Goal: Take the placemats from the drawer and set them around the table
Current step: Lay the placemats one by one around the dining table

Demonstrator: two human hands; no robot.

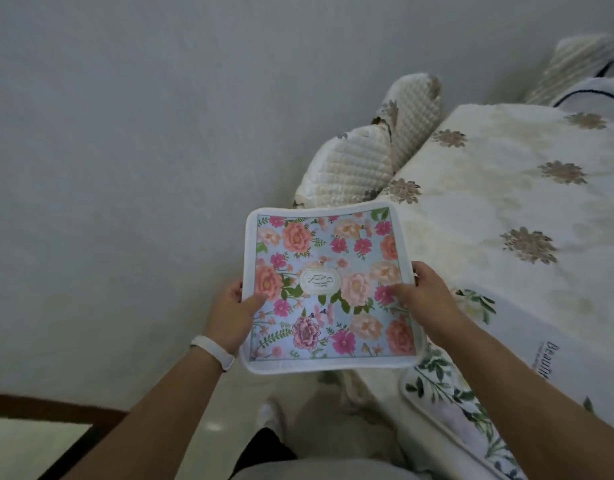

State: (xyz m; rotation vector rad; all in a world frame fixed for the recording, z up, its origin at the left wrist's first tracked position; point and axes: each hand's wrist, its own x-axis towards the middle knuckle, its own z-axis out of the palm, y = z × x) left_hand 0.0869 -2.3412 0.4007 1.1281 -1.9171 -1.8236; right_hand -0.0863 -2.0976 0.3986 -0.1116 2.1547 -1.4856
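From the head camera, a person holds a flowery placemat (328,289) up in the air with both hands. The left hand (233,315) pinches its left edge, thumb on top and fingers hidden under it. The right hand (425,299) pinches the right edge the same way. The mat is square with round corners, a white soft rim, and pink and orange flowers on pale blue. It bends a little in the middle.

A white band (214,351) sits on the left wrist.

To the right is the table (506,209), covered in a cream cloth with brown flower patches. Another mat (527,344), white with green leaves, lies on the near part of the table, just beside the right arm. Two chairs (368,157) with bumpy cream covers stand at the table's far side, behind the held mat. A plain grey wall (125,150) fills the left.
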